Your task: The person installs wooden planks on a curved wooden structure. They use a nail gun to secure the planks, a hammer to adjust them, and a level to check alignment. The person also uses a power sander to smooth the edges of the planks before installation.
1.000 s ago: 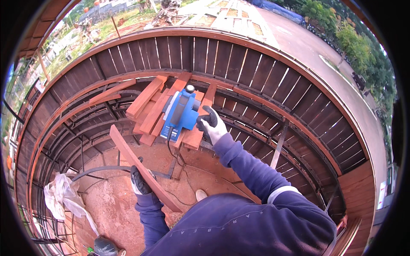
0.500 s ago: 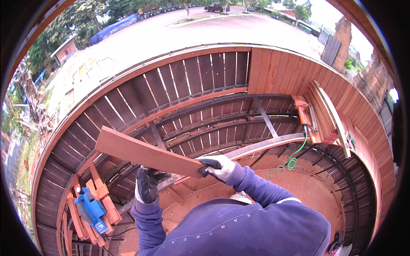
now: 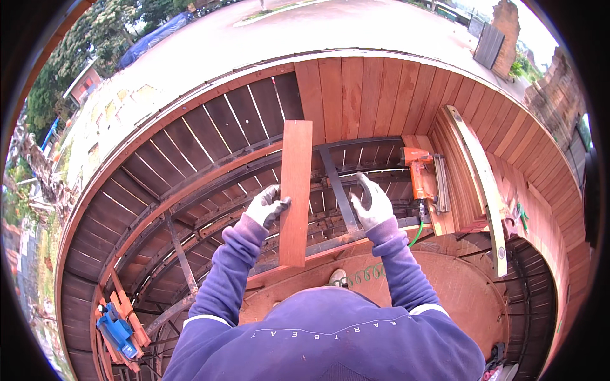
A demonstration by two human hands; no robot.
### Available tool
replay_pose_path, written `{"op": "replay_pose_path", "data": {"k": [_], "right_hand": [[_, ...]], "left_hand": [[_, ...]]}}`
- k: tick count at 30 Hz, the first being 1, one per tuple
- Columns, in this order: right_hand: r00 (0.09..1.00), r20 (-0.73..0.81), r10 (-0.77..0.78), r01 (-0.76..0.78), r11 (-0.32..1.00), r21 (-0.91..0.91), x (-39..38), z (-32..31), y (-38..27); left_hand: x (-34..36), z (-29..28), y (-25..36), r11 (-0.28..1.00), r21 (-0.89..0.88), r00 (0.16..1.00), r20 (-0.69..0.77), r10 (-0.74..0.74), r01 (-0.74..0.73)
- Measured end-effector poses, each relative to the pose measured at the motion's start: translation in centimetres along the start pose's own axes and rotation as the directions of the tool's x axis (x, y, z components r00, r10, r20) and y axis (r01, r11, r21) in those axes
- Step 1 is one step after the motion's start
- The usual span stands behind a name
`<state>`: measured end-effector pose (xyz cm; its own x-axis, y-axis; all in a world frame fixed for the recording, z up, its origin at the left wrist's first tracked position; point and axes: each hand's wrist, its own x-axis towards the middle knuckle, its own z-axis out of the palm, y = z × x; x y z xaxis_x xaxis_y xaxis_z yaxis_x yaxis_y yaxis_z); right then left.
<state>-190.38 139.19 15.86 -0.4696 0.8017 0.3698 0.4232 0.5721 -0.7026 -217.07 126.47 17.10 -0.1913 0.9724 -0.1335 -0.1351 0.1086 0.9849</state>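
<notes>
Nearest us are our two gloved hands. The left hand is clamped on the long edge of a flat reddish-brown wooden board, thumb across its face. The right hand is empty, its thumb and fingers apart, a gap between it and the board. Half a second ago both our hands were on that board and it lay slanted; now it stands nearly upright in front of us, carried by the left alone, which frees the right.

Below the hands we count one shoe and one coiled green air hose. The hose runs up to one orange air nailer lying to our right, beside one pale timber strip. Off to our left sits one blue electric planer, on several offcut boards that overlap too much for us to count.

Beyond, the board's top end overlaps the curved wall where dark slats meet reddish cladding; both run too many to count surely. Farthest out lies one blue tarp.
</notes>
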Motion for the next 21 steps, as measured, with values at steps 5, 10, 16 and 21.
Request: {"op": "replay_pose_path", "data": {"k": [5, 10, 16, 21], "right_hand": [[0.956, 0.227, 0.185, -0.105, 0.940, -0.324, -5.2, 2.4, 8.6], [0.952, 0.287, 0.109, 0.049, 0.868, -0.493, -5.6, 2.7, 8.9], [0.881, 0.411, 0.234, -0.017, 0.884, -0.466, -4.5, 2.6, 9.4], [0.797, 0.515, 0.315, -0.039, 0.878, -0.478, -3.6, 2.2, 9.3]], "left_hand": [[11.6, -3.5, -2.1, 0.982, -0.006, 0.954, -0.235, 0.184, -0.191], [20.2, -5.6, -1.2, 0.930, 0.166, 0.887, -0.285, 0.363, -0.327], [26.5, -7.4, -1.1, 0.933, 0.211, 0.896, -0.281, 0.344, -0.292], [28.1, -6.7, -0.6, 0.937, 0.243, 0.886, -0.331, 0.325, -0.253]]}}
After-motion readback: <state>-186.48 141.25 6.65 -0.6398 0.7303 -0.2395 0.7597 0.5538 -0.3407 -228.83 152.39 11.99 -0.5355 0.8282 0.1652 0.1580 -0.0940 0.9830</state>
